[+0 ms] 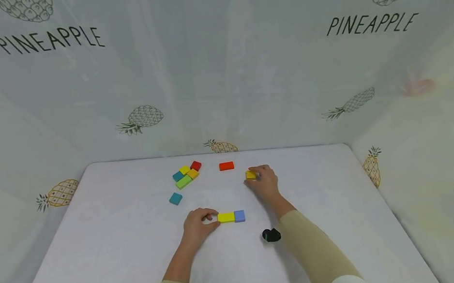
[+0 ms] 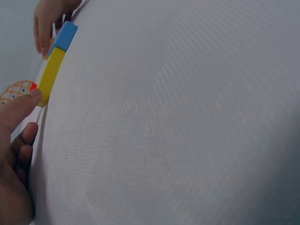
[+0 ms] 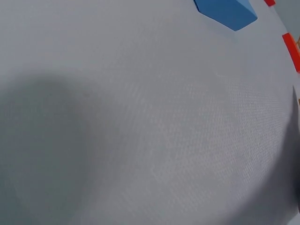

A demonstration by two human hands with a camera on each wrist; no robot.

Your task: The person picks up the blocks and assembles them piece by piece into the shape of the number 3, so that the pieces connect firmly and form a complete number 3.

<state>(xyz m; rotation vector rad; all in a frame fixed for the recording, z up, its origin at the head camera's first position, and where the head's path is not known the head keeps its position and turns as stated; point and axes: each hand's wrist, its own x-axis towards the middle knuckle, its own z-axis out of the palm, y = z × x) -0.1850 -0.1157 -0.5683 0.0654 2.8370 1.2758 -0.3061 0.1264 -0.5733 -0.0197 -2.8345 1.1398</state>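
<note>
a white surface [image 1: 116,256] fills the lower half of the head view, with pale curtains printed with pineapples rising behind it. my two arms in tan sleeves come up from the bottom edge.

my left hand [image 1: 197,225] rests on the surface just below the middle of the frame, fingers curled, thumb and forefinger tips touching the left end of a long yellow block [image 1: 225,217]. in the left wrist view my thumb [image 2: 18,110] presses that block's near end at the upper left, so the hand is closed lightly on it rather than wrapped round it. a blue block [image 1: 239,216] sits flush against the yellow one's right end, making one short row.

my right hand [image 1: 263,182] lies up and to the right of that row, fingers bent over a small yellow block [image 1: 250,174] and pinching it on the surface. the right wrist view shows only cloth, so the grip is read from the head view.

an orange-red block [image 1: 226,166] lies alone just upper left of the right hand. further left, near the far edge, a cluster of blocks [image 1: 187,174] touches in green, teal, yellow, orange and red. a single teal block [image 1: 176,198] lies apart below the cluster.
</note>
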